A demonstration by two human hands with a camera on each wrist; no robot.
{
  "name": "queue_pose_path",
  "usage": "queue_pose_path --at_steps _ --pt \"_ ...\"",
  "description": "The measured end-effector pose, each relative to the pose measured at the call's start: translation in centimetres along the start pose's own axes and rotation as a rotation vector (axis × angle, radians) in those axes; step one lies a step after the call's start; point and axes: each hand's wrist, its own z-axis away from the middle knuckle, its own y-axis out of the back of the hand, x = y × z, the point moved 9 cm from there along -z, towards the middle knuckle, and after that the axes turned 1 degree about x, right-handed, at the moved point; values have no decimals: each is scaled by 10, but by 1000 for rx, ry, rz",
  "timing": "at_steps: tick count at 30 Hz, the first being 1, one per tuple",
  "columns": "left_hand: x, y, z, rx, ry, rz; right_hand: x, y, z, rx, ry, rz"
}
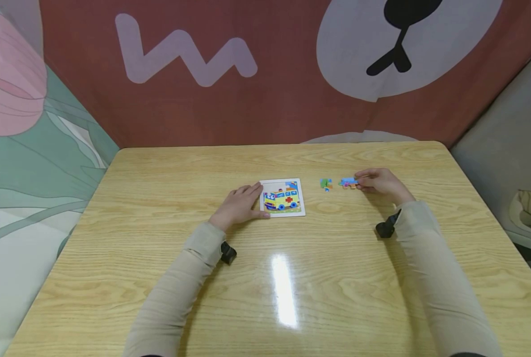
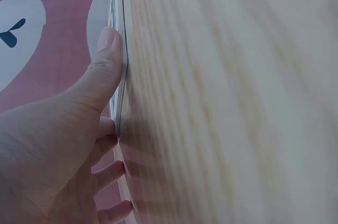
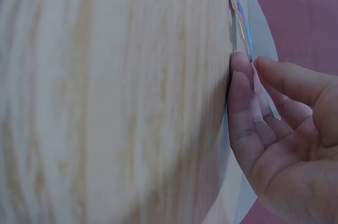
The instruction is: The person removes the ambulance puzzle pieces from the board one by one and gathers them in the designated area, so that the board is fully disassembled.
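A jigsaw puzzle (image 1: 287, 199) in a white-edged square tray (image 1: 283, 215) shows a yellow van with a red cross; a pale patch shows at its upper left. My left hand (image 1: 239, 206) rests along the tray's left side, the thumb near the bottom left corner and the fingers spread by the top left. In the left wrist view, the thumb (image 2: 109, 49) lies against the tray's edge. Right of the tray, my right hand (image 1: 381, 183) pinches a blue and pink puzzle piece (image 1: 348, 183) between thumb and fingertips. That piece (image 3: 242, 18) appears nearly edge-on in the right wrist view.
A green puzzle piece (image 1: 325, 184) with blue and orange parts lies between the tray and the right hand. The wooden table (image 1: 337, 277) reaches back to a reddish-brown printed backdrop (image 1: 283, 114). A bright light reflection (image 1: 284, 292) crosses the table's front middle.
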Motion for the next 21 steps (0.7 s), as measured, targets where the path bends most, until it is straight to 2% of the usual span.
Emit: queue_pose_path --at_steps 6,12,15,21 --pt "0 0 0 0 -1 0 -3 2 2 9 18 18" --pt "0 0 0 5 -7 -9 -13 1 5 54 36 167" --pt "-1 -1 -1 4 -10 -14 -22 -3 5 62 49 216" --pt "1 0 -1 -1 -11 -10 -43 -23 2 48 86 212"
